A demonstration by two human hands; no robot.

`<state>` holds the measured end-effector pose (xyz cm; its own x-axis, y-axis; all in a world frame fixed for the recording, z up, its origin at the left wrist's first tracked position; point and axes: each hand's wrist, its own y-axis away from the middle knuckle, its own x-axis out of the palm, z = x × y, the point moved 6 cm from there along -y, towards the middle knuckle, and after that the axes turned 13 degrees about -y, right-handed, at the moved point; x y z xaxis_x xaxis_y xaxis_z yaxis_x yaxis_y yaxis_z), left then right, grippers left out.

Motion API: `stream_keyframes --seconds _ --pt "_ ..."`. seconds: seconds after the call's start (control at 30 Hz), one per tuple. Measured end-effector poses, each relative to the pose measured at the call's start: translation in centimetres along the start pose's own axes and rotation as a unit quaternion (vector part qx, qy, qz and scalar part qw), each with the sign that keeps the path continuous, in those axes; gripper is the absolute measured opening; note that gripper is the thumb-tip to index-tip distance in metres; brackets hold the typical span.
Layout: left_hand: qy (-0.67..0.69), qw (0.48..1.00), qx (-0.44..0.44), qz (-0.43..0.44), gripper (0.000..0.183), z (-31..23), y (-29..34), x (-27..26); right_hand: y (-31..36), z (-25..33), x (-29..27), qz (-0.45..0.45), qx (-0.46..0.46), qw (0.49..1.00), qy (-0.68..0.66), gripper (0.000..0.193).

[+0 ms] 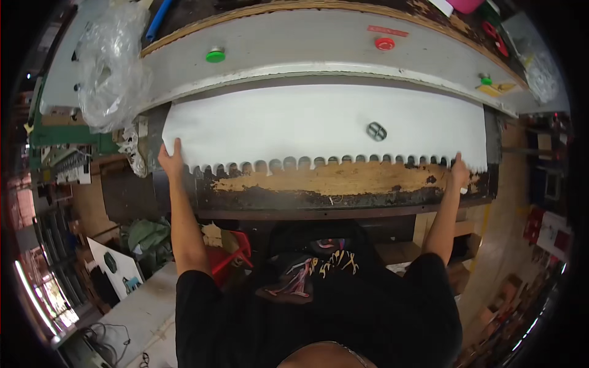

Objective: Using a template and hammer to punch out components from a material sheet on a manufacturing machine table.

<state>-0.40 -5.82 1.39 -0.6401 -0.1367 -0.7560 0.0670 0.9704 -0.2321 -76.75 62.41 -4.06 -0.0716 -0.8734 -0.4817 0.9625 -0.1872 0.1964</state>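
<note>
Left hand [172, 161] and right hand [459, 172] clasp opposite ends of a white scallop-edged sheet [276, 122] lying parallel to the front edge of a worn wooden worktop [343, 179].

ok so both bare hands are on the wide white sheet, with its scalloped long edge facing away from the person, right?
No: the scalloped long edge faces toward the person, as the head view shows. Both the left hand and right hand are on the wide white sheet.

Both bare forearms [188, 224] reached out front, left hand [172, 161] and right hand [458, 172] way apart, both kinda gripping.
</note>
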Motion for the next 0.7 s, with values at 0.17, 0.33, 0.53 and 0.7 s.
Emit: stream_keyframes --seconds 0.17,0.33,0.53,0.7 --pt "0.183 0.971 -0.152 -0.004 0.037 4.4 1.1 -2.7 7.5 -2.5 -4.5 -0.014 -0.017 0.987 -0.162 0.051" --pt "0.148 0.972 -0.167 0.075 0.033 -1.1 8.3 0.1 -1.6 2.3 -7.1 -0.109 -0.059 0.99 -0.073 0.052" --pt "0.206 0.971 -0.114 0.04 0.032 -10.3 10.3 4.0 -13.0 2.1 -7.2 -0.125 0.067 0.99 -0.027 0.066" --pt "0.149 0.974 -0.14 0.093 0.034 -8.7 0.0 4.7 -8.9 -2.7 -4.4 -0.085 0.09 0.992 -0.002 0.071"
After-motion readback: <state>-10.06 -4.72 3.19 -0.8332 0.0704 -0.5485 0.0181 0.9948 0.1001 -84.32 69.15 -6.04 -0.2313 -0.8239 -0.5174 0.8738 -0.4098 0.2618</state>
